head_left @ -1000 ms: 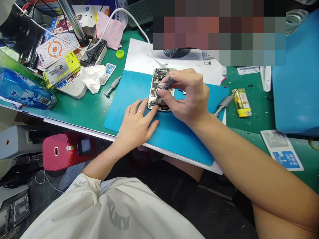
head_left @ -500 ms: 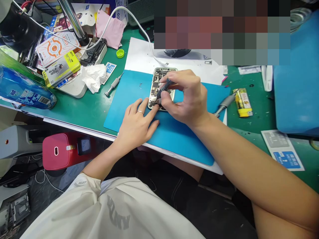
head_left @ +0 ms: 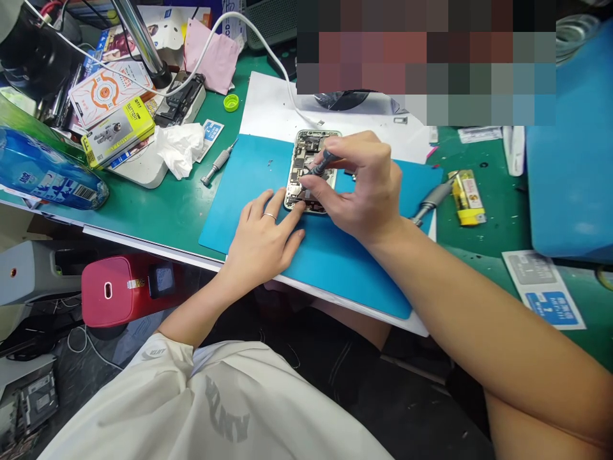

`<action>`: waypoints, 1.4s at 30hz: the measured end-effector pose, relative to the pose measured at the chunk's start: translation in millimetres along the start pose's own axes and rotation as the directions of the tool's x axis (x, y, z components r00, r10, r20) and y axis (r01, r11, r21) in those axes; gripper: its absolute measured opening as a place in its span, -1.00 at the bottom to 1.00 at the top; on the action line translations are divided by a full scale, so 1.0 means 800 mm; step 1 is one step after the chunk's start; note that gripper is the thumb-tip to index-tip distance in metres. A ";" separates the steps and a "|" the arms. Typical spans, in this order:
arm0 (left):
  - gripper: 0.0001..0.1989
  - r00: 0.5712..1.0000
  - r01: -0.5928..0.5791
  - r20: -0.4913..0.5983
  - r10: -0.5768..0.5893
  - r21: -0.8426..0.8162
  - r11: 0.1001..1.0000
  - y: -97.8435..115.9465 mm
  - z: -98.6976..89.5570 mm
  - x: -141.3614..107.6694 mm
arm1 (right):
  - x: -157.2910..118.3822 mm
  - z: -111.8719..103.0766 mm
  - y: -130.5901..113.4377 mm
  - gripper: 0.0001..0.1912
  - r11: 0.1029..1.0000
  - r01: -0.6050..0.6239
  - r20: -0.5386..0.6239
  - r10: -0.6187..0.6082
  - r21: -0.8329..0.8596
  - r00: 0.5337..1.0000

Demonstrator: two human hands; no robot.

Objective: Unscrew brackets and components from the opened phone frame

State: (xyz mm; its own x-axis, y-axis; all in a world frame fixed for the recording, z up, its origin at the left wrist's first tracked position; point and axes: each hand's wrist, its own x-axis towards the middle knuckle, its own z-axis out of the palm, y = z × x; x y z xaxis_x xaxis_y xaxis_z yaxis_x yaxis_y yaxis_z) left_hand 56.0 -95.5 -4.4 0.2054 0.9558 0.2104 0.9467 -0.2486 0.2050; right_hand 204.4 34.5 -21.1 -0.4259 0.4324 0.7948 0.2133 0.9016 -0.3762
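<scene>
An opened smartphone (head_left: 299, 167) with its inner parts showing lies on a blue mat (head_left: 258, 172). My right hand (head_left: 366, 185) is closed on a dark precision screwdriver (head_left: 325, 161) and holds it aslant over the phone; the tip is hard to make out among the parts. Part of the phone's right side is hidden behind these fingers. My left hand (head_left: 263, 233), with a ring on one finger, lies flat with fingers spread, and its fingertips touch the phone's lower left edge.
Left of the mat lies another screwdriver (head_left: 219, 165); a grey one (head_left: 433, 201) rests at its right edge beside a yellow lighter (head_left: 467, 198). A white cable (head_left: 282, 64) ends above the phone. Boxes, tissue (head_left: 179, 148) and a blue pack (head_left: 45, 172) crowd the left.
My right hand has shifted slightly and the screwdriver has tilted and moved up over the phone, uncovering more of its lower part. My left hand has stayed in place.
</scene>
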 end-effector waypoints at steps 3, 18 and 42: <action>-0.55 1.000 -0.001 -0.002 0.001 0.002 1.000 0.000 0.000 0.000 | 0.001 0.001 -0.001 -0.43 1.000 0.008 -0.028 -0.007 0.005 1.000; -0.55 1.000 -0.004 -0.012 0.005 0.014 1.000 -0.001 0.000 0.000 | 0.004 -0.001 -0.003 -0.41 0.998 0.042 -0.019 -0.041 0.038 0.999; -0.59 0.999 -0.035 -0.020 0.036 0.057 0.998 -0.004 0.004 -0.002 | 0.011 -0.005 -0.004 -0.39 0.997 0.035 -0.004 -0.035 0.072 0.999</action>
State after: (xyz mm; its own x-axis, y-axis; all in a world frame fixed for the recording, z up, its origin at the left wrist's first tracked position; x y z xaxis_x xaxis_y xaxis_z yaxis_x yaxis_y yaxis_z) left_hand 53.8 -96.1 -8.7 0.2341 0.9430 0.2367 0.9516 -0.2721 0.1430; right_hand 203.2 35.1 -11.2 -0.4294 0.4005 0.8094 0.1347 0.9146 -0.3811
